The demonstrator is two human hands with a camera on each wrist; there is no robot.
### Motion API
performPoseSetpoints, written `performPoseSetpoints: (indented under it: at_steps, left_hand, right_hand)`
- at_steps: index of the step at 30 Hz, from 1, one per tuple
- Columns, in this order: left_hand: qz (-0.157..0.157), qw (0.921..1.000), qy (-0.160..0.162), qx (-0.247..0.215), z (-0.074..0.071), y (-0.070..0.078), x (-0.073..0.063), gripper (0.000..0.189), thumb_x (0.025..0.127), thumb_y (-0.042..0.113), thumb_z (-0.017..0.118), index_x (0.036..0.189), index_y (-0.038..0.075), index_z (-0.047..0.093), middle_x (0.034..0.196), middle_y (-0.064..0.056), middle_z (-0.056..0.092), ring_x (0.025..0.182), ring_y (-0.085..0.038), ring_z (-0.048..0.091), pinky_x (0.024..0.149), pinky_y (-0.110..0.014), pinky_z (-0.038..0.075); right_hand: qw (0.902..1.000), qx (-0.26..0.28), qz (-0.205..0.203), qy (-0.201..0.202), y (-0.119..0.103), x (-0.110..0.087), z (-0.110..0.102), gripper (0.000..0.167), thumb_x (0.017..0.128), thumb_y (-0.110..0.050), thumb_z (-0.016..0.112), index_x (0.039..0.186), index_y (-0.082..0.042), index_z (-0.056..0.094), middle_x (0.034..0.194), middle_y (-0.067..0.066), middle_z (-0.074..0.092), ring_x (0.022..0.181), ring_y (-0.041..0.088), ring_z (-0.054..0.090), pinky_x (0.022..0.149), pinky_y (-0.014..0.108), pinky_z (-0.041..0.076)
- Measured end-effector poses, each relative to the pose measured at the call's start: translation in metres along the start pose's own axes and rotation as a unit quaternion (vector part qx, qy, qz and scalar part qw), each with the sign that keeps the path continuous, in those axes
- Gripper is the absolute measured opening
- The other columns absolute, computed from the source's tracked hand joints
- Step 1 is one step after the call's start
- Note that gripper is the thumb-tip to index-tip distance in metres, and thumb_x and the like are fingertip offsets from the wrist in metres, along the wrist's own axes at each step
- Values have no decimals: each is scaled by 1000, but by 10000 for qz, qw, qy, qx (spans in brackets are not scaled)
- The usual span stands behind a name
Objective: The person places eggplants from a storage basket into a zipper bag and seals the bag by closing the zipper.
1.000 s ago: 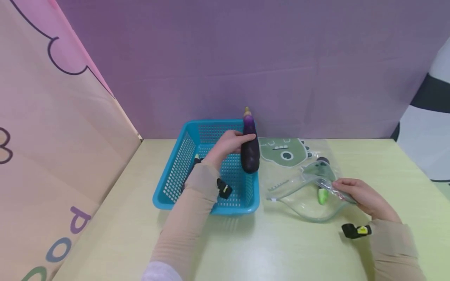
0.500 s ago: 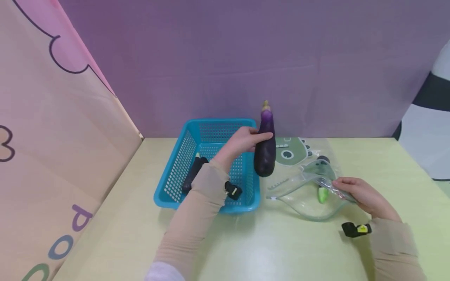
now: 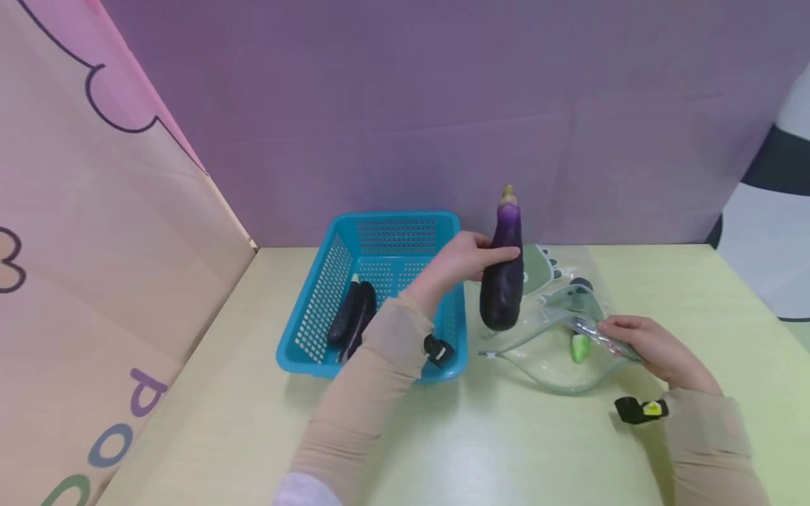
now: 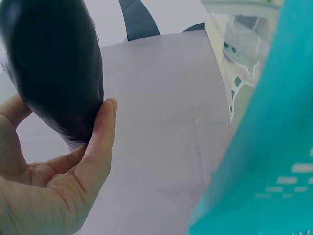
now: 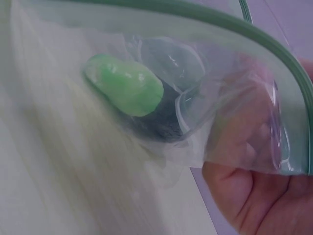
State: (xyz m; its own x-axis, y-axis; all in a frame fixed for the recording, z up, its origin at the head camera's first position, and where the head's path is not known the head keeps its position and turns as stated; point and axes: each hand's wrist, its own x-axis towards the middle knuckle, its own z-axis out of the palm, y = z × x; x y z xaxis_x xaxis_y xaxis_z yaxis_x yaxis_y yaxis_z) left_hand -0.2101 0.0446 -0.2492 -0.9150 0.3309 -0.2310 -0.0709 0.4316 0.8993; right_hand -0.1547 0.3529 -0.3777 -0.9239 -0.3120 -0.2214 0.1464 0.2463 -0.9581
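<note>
My left hand grips a dark purple eggplant by its side, stem up, in the air just right of the basket. In the left wrist view the thumb and fingers curl round the eggplant. My right hand pinches the edge of a clear zip bag printed with a green dinosaur; its mouth gapes toward me. Inside the bag lies a dark vegetable with a bright green end. The right wrist view shows that green end through the plastic, and my right hand partly behind the film.
A blue perforated basket stands left of the bag, with two long dark eggplants along its left side. My left forearm crosses over its front right rim. A purple cloth wall rises behind the pale table.
My left hand has carried the eggplant right, from over the basket's right rim to beside the bag. Both eggplants in the basket now show. The right hand and bag have stayed nearly still.
</note>
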Motion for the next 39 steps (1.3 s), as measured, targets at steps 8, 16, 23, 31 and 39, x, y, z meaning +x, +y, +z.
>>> performPoseSetpoints:
  at_steps: [8, 16, 23, 31, 39]
  left_hand:
    - [0, 9999, -120, -5, 16, 0, -4, 46, 87, 33, 68, 116, -3, 62, 104, -15, 69, 89, -22, 69, 78, -32, 56]
    - [17, 9993, -299, 213, 29, 4, -8, 47, 86, 36, 69, 115, 0, 62, 102, -10, 69, 81, -16, 67, 75, -30, 55]
    - [142, 9969, -514, 570, 45, 10, -9, 46, 85, 37, 69, 112, 0, 64, 92, -7, 70, 73, -12, 64, 67, -24, 53]
    - [99, 9927, -699, 979, 67, 10, -13, 39, 84, 38, 70, 99, 2, 66, 78, -4, 68, 68, -10, 62, 63, -23, 50]
    - [156, 9869, -885, 1339, 77, -2, -21, 40, 82, 37, 72, 101, 3, 66, 78, -3, 68, 68, -10, 61, 66, -24, 49]
  right_hand:
    - [10000, -57, -34, -3, 0, 0, 1, 30, 100, -13, 45, 84, -25, 67, 73, -12, 60, 62, 0, 54, 55, 17, 47]
    - [9999, -112, -94, 10, 1, 2, 0, 31, 100, -13, 44, 84, -25, 67, 73, -12, 59, 62, 0, 54, 55, 17, 47]
    - [9998, -169, -114, 34, 2, 1, 0, 32, 100, -12, 44, 84, -27, 68, 73, -12, 60, 62, 0, 54, 56, 18, 48]
    - [9999, -132, -50, 8, 2, 2, 1, 32, 101, -14, 43, 86, -26, 67, 73, -11, 61, 63, 1, 55, 56, 18, 48]
    - [9996, -273, -109, 30, 1, 2, 1, 32, 101, -15, 43, 85, -27, 68, 73, -11, 60, 64, 2, 55, 57, 19, 48]
